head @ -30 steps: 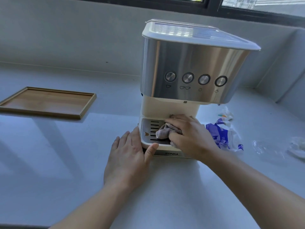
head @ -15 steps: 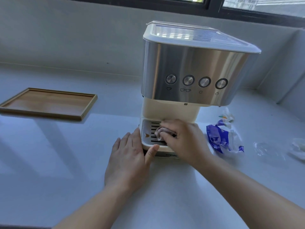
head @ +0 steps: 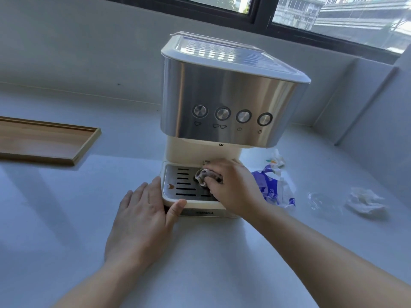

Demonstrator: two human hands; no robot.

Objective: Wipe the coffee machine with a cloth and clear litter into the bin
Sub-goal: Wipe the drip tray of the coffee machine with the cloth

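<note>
— Why is your left hand [head: 142, 221] flat on the surface [head: 66, 218]?

— I spread it wide, thumb against the front corner of the machine [head: 222, 103], so the base doesn't slide while I rub.

— And the right?

— My right hand [head: 233, 185] is closed round the bunched cloth [head: 205, 175], pressing it on the drip tray [head: 178, 185] under the head. Litter [head: 364, 202] lies at three o'clock of the machine, untouched; no bin in sight.

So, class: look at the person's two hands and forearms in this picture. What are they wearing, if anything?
Nothing that shows. The left hand and right hand are bare, without gloves, rings, a watch or bracelets. Both forearms are uncovered down to the picture's edge, so no sleeves come into view.
</note>
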